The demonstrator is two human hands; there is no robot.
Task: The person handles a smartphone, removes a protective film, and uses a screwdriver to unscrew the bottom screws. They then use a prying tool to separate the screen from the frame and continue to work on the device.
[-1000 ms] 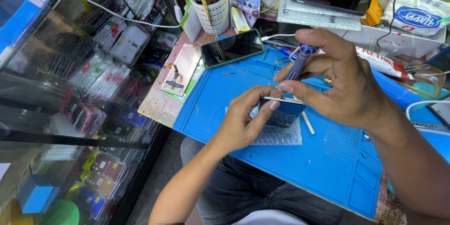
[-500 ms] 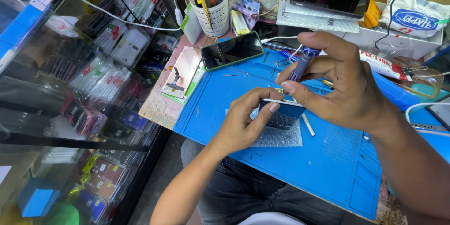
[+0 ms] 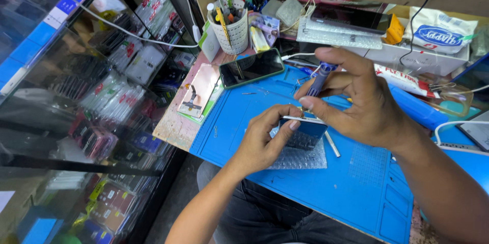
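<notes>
— Blue mat (image 3: 326,193) covers the tabletop; where's the phone (image 3: 305,131)?
— On bubble wrap (image 3: 300,157), left hand (image 3: 265,139) fingers gripping its edge.
— Right hand (image 3: 359,101)?
— Fingers closed around a blue screwdriver (image 3: 321,78) above it.

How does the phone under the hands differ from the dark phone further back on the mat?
The blue phone is held by the left hand on bubble wrap, mostly covered; the dark phone lies untouched, screen up and fully visible. The right hand holds a screwdriver over the blue phone only. Both rest on the blue mat.
</notes>
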